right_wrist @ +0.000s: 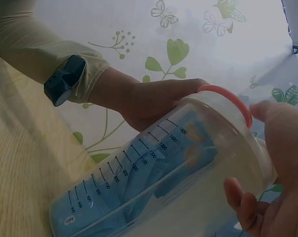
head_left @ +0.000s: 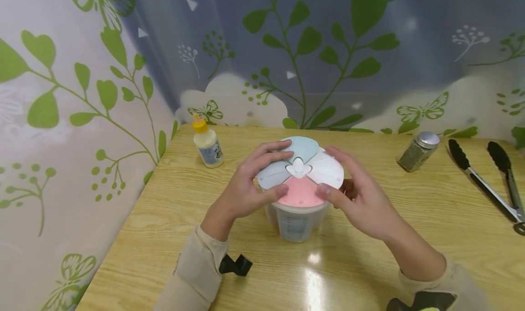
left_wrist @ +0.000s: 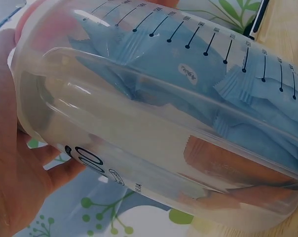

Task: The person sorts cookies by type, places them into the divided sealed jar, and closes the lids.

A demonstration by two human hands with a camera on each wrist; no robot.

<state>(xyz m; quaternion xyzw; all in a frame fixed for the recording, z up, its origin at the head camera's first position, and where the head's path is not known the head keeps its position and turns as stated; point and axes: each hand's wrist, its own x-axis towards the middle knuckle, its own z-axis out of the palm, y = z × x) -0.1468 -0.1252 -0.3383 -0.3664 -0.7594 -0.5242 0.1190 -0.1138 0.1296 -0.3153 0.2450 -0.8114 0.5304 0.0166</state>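
Observation:
A clear plastic canister (head_left: 296, 224) with measuring marks stands upright on the table under a petal-shaped lid (head_left: 302, 193) in pink, white, pale blue and teal. Blue sachets (left_wrist: 188, 64) and orange-brown packets (left_wrist: 233, 160) show through its divided walls. My left hand (head_left: 246, 181) grips the lid's left side, with two fingers across the top and the thumb at the pink segment. On the opposite side my right hand (head_left: 365, 201) holds the lid's edge, thumb on its front right and index finger at the back. The other right fingers curl beside the canister, partly hidden.
Left of the canister stands a small bottle (head_left: 210, 148) with a yellow cap. A glass spice jar (head_left: 418, 151) with a silver lid is at the right, beside black-tipped tongs (head_left: 486, 186). A patterned curtain (head_left: 320, 65) hangs along the table's back edge.

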